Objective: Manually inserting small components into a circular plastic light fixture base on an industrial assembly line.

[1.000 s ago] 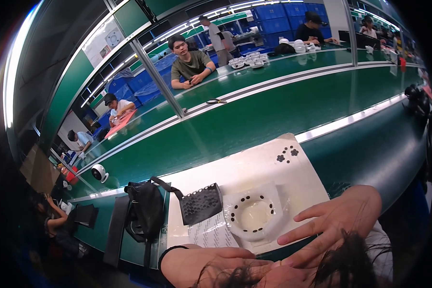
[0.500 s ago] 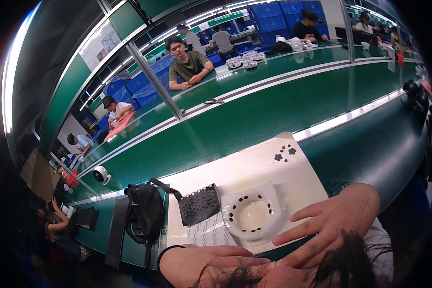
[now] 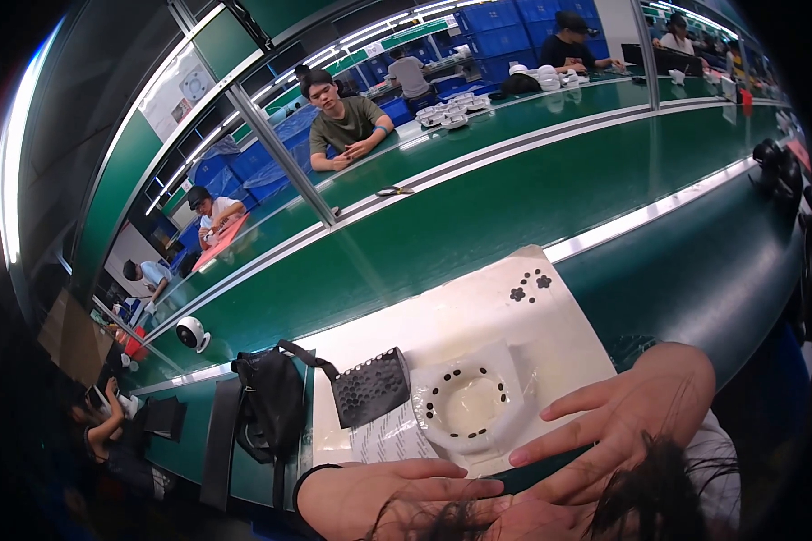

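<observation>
white ring-shaped piece under clear film [image 3: 517, 408], dotted with black ovals, lies on a broad cream board [image 3: 564, 338], right of a black sheet of round pads [image 3: 370, 389]. the right hand [image 3: 604, 431] is spread wide near the ring; the left hand [image 3: 406, 491] extends its fingers, but whether it grips anything i cannot tell.

Left hand [image 3: 415, 491]: bare, fingers extended
Right hand [image 3: 615, 428]: bare, fingers spread
Cream flat board [image 3: 550, 329]: black-dotted white ring [image 3: 467, 443] beside perforated black sheet [image 3: 372, 389]

Thin black wristband [image 3: 319, 468], white clothing [image 3: 715, 462]
</observation>
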### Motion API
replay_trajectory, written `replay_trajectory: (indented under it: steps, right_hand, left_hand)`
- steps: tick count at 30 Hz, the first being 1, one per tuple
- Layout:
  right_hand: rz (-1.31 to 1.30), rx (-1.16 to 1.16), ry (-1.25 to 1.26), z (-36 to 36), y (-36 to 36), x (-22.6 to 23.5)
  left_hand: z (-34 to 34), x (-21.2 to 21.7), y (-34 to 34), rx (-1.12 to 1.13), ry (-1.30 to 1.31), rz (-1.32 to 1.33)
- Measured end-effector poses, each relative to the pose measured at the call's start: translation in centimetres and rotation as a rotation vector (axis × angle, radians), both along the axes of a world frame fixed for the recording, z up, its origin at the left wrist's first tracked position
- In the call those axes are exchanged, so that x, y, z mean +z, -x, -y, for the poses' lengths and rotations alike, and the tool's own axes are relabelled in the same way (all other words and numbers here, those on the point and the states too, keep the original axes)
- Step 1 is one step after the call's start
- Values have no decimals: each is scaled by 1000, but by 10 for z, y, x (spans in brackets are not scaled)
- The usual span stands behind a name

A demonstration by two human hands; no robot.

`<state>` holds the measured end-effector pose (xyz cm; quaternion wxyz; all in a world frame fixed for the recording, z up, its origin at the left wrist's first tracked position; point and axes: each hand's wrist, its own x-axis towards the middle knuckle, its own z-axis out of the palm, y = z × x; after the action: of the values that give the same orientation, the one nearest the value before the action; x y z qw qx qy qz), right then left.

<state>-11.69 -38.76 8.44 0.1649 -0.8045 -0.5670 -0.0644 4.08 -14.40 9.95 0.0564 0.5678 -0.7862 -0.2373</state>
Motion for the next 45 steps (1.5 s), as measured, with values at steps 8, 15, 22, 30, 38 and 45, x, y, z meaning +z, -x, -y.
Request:
replay_trajectory:
  steps: [8, 15, 22, 30, 38, 45]
  right_hand:
    - [40, -29, -21, 1, 2, -2]
    - [118, -64, -39, 1, 4, -3]
    - [105, -50, -51, 0, 3, -4]
    - [54, -40, -76, 1, 2, -3]
    - [62, -110, -158, 11, -11, -8]
    - [62, -159, -117, 3, -12, -4]
  left_hand:
    - [4, 0, 4, -52, -31, -9]
    - [8, -3, 5, -104, -54, -23]
    - [6, -2, 16, -131, -74, -30]
    - [7, 1, 12, -117, -150, -94]
    - [6, -2, 4, -111, 112, 111]
    - [-9, -13, 12, 289, 529, 60]
